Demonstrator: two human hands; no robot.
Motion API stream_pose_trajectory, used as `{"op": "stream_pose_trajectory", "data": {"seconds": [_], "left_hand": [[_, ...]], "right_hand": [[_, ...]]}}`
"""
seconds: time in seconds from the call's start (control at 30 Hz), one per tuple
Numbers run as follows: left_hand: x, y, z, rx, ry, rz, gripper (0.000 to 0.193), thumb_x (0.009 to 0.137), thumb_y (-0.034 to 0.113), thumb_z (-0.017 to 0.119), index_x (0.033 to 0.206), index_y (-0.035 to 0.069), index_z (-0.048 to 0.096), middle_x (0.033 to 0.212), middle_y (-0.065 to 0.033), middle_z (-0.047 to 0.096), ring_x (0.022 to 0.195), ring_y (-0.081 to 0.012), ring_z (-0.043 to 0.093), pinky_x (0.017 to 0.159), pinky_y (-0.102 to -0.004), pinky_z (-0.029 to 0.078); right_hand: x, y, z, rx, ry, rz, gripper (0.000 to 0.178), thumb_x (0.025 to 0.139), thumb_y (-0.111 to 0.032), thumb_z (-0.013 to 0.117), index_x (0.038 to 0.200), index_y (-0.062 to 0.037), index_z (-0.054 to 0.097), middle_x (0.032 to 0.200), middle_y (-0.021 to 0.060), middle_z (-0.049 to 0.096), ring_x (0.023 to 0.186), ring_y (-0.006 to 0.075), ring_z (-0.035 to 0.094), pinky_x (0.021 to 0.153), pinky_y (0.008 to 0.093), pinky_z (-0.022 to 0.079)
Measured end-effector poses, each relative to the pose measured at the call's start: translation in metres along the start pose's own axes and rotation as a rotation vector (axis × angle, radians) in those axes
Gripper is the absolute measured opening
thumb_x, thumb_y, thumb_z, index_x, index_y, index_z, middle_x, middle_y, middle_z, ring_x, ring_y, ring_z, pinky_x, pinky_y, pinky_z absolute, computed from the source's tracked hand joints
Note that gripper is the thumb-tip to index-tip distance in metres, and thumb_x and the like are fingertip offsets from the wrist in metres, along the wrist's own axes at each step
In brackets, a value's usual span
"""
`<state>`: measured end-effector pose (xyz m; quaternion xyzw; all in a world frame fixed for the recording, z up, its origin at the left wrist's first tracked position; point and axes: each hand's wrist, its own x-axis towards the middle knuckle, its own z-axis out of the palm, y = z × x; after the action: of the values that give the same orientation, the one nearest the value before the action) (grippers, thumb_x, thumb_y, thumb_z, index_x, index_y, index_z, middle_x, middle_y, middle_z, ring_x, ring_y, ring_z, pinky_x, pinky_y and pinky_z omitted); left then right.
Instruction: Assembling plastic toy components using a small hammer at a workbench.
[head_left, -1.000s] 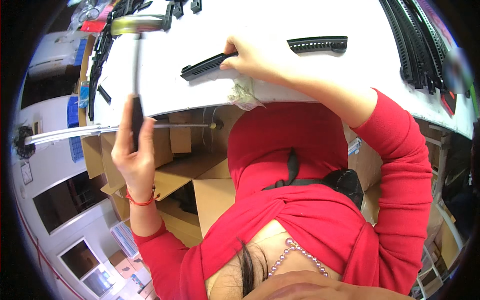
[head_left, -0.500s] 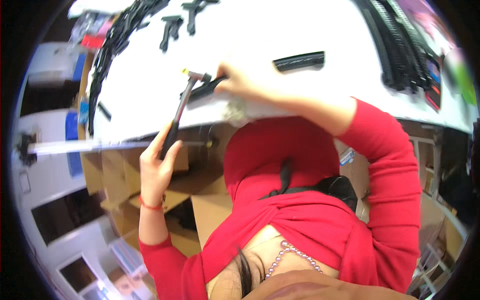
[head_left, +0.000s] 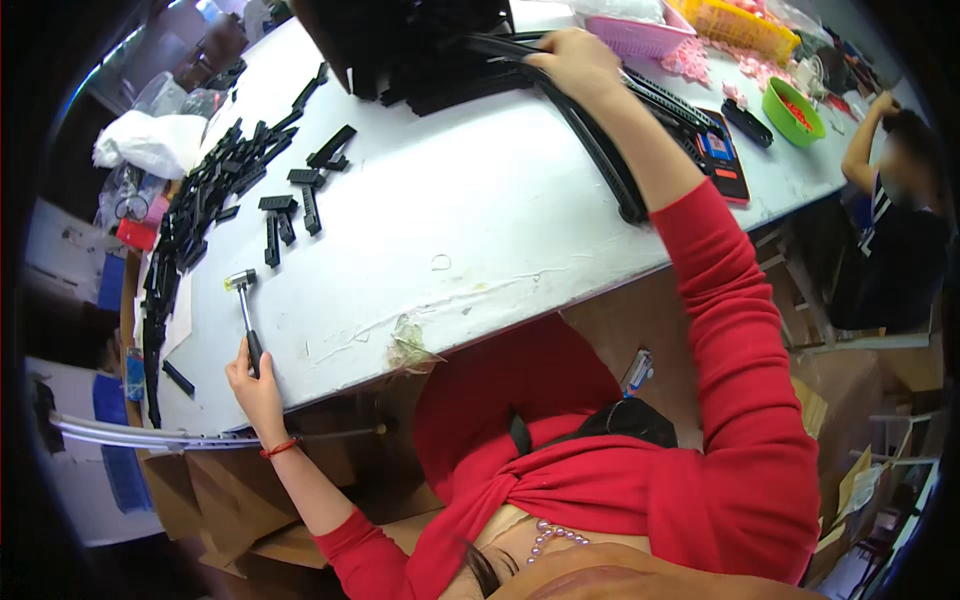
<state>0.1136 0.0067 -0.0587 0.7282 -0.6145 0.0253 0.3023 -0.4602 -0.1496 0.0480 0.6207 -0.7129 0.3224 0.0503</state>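
My left hand [head_left: 257, 383] is at the near left edge of the white table [head_left: 470, 230], closed around the black handle of a small hammer [head_left: 245, 310]. The hammer lies flat on the table with its metal head pointing away from me. My right arm in a red sleeve stretches across the table. My right hand [head_left: 578, 62] grips a bundle of long curved black strips [head_left: 600, 155] at the far side, beside a stack of black parts [head_left: 420, 45]. Short black pieces [head_left: 295, 195] lie between the two hands.
A long row of black parts [head_left: 175, 250] runs along the table's left edge, by a white bag [head_left: 150, 140]. A pink basket [head_left: 640, 35], yellow basket [head_left: 740, 25] and green bowl [head_left: 795, 110] stand far right. Another person [head_left: 890, 210] sits there. Cardboard boxes [head_left: 230, 490] sit below.
The left hand has brought the raised hammer down and laid it flat at the table's left edge. The right hand has left the short black piece and reached far out to the long strips.
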Motion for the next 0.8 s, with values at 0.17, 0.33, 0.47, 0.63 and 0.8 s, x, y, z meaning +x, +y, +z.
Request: {"op": "stream_pose_trajectory", "data": {"seconds": [0.17,0.33,0.47,0.63,0.8], "left_hand": [[0.001,-0.018,0.002,-0.238,-0.068,-0.069,0.046,0.091,0.015,0.066,0.136,0.012,0.057,0.106,-0.0073,0.050,0.091,-0.0187,0.052,0.088,-0.0312,0.045],[-0.008,-0.008,-0.008,-0.288,-0.054,-0.102,0.044,0.091,0.014,0.065,0.134,0.010,0.058,0.113,-0.0078,0.056,0.101,-0.0187,0.054,0.093,-0.0306,0.043],[-0.009,-0.006,-0.004,-0.310,-0.009,-0.063,0.042,0.091,0.013,0.065,0.132,0.008,0.059,0.116,-0.0092,0.057,0.104,-0.0199,0.055,0.094,-0.0311,0.044],[-0.010,0.007,-0.007,-0.274,-0.020,-0.084,0.042,0.090,0.014,0.066,0.131,0.009,0.060,0.114,-0.0095,0.057,0.101,-0.0208,0.056,0.092,-0.0315,0.046],[-0.009,0.018,-0.015,-0.130,-0.053,-0.110,0.039,0.089,0.015,0.066,0.127,0.007,0.062,0.111,-0.0124,0.057,0.101,-0.0244,0.057,0.090,-0.0351,0.047]], "right_hand": [[0.010,0.037,0.010,-0.528,0.019,0.046,0.024,0.085,-0.026,0.067,0.103,-0.0125,0.074,0.107,0.0117,0.069,0.102,0.0308,0.065,0.085,0.0427,0.054],[0.014,-0.005,0.075,-0.198,0.031,-0.389,0.023,0.089,-0.022,0.063,0.108,-0.0133,0.072,0.109,0.0065,0.066,0.106,0.0276,0.061,0.089,0.0385,0.052],[0.030,-0.016,0.138,-0.359,-0.097,-0.516,0.040,0.092,-0.029,0.060,0.129,-0.0120,0.060,0.134,0.0104,0.058,0.126,0.0294,0.051,0.102,0.0430,0.044],[0.021,-0.043,0.137,-0.497,-0.209,-0.390,0.050,0.093,-0.044,0.059,0.139,-0.0254,0.053,0.136,0.0128,0.055,0.123,0.0304,0.050,0.098,0.0389,0.044],[-0.034,-0.074,0.113,-0.171,-0.283,-0.612,0.045,0.087,-0.037,0.068,0.129,-0.0251,0.062,0.116,0.0113,0.062,0.110,0.0284,0.056,0.092,0.0392,0.047]]}}
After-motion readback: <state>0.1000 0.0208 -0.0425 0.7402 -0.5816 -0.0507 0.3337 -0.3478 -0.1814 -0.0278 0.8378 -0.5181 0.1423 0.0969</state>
